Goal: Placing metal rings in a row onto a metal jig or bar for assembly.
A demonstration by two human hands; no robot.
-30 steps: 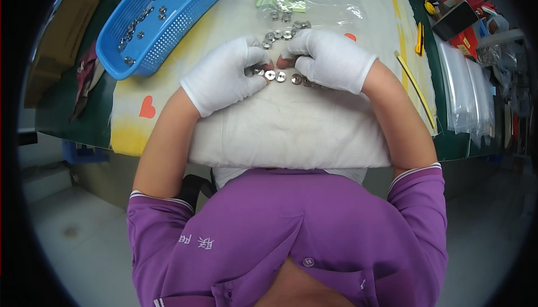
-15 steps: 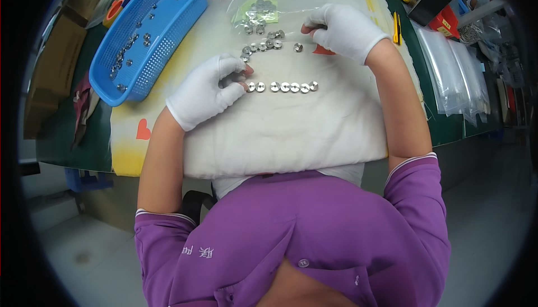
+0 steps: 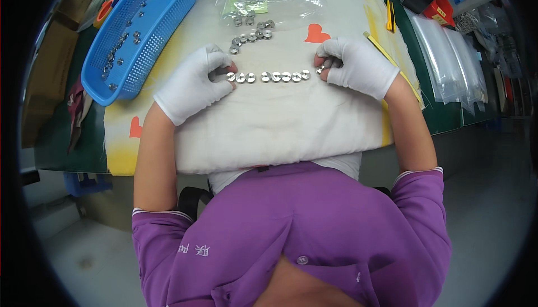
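Note:
Small shiny round metal pieces lie in a row (image 3: 276, 76) across the white cloth in front of me, with a small gap in the row. My left hand (image 3: 193, 83), in a white glove with bare fingertips, closes thumb and finger around the metal piece (image 3: 231, 76) at the row's left end. Just past the right end, my gloved right hand (image 3: 358, 67) pinches another small metal piece (image 3: 320, 69), partly hidden by its fingers. More loose metal pieces (image 3: 251, 37) form a curved cluster beyond the row.
A blue basket (image 3: 92, 74) with scattered metal pieces stands at the left. Beyond the cluster lies a clear plastic bag (image 3: 291, 7). To the right are a yellow cutter (image 3: 390, 15), a thin yellow strip (image 3: 381, 51), clear bags (image 3: 443, 66) and a red bin (image 3: 438, 13).
My right hand has come nearer to the row's right end, now with a metal piece in its fingers. The lone piece beside the cluster is gone from its place. The whole view has shifted slightly.

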